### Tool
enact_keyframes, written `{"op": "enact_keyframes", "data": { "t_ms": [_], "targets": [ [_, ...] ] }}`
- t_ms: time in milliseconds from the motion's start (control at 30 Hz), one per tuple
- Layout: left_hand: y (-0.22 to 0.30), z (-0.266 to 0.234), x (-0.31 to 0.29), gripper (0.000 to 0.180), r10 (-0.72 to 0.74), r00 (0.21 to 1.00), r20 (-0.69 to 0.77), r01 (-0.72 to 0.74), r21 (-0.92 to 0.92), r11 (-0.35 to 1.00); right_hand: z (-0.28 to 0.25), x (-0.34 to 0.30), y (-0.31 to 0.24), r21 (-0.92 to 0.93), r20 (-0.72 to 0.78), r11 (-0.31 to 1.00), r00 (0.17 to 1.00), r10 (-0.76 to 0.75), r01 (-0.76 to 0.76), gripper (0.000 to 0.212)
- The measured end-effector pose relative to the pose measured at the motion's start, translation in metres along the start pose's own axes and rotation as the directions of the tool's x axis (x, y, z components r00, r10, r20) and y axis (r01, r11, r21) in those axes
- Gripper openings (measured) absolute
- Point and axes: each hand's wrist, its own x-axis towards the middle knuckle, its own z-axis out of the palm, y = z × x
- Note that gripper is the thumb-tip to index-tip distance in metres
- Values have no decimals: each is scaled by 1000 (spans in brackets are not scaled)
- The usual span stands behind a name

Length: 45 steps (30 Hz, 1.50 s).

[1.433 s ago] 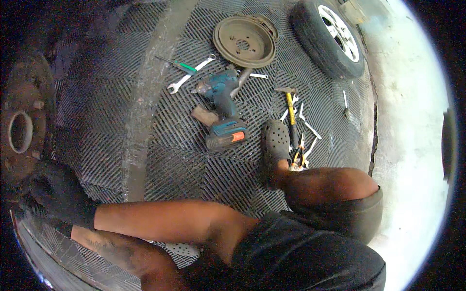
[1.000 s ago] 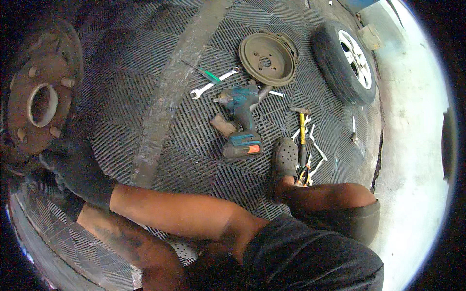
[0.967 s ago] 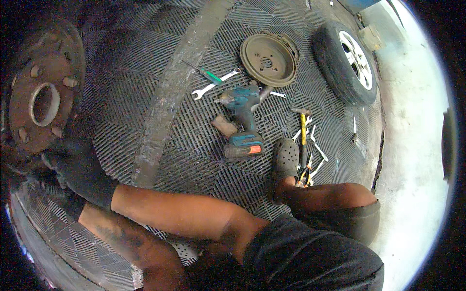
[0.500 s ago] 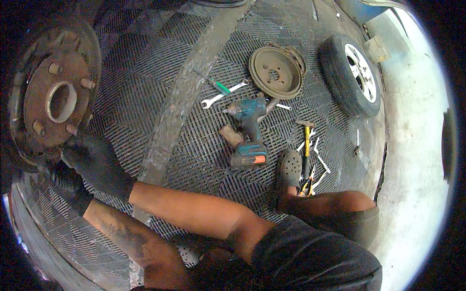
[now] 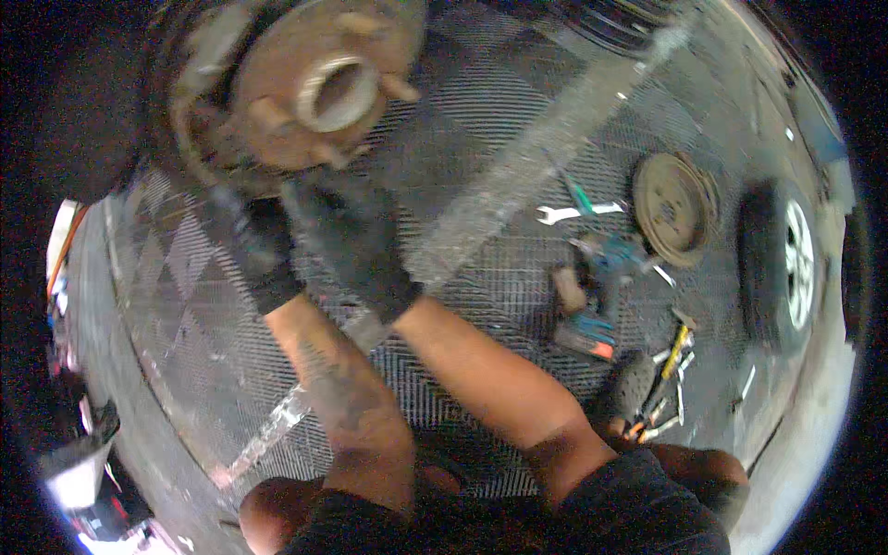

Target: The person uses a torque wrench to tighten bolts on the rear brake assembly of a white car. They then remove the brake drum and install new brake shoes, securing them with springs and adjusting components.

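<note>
A rusty wheel hub [image 5: 264, 79] with studs and a round centre bore is mounted at the upper left. Around it curves a brown backing plate [image 5: 190, 139]. My left hand [image 5: 259, 250], in a black glove, is raised to the lower edge of that plate, its fingers curled. My right hand [image 5: 351, 240], gloved alike, is closed just beneath the hub, right beside the left one. Motion blurs both hands, and whatever their fingers hold is hidden.
On the ridged mat to the right lie a cordless impact wrench [image 5: 592, 296], a combination wrench [image 5: 578, 213], a green-handled screwdriver [image 5: 581, 197], a rusty brake drum [image 5: 668, 208] and a yellow-handled hammer [image 5: 673, 356]. A wheel [image 5: 772, 268] stands farther right.
The view has swung left, so the hub and the floor tools appear farther right. Both hands are still together at the hub's lower edge.
</note>
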Motion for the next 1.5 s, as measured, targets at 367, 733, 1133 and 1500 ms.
{"op": "enact_keyframes", "data": {
  "t_ms": [367,733,1133,1500],
  "targets": [
    [55,19,7,34,-251,960,121,275,-558,783,-10,2,5,-126,83,982,985,153,-142,18],
    [-10,0,13,53,-398,901,171,367,-789,492,-210,14,-7,-715,-123,686,941,-314,135,23],
    [9,-4,17,69,-356,823,443,402,-896,-186,-572,-4,-57,-834,-450,-370,893,26,-410,38],
    [-4,0,-3,35,-319,940,123,309,-703,640,-576,29,-57,-860,-93,-506,953,289,70,25]
  ]
}}
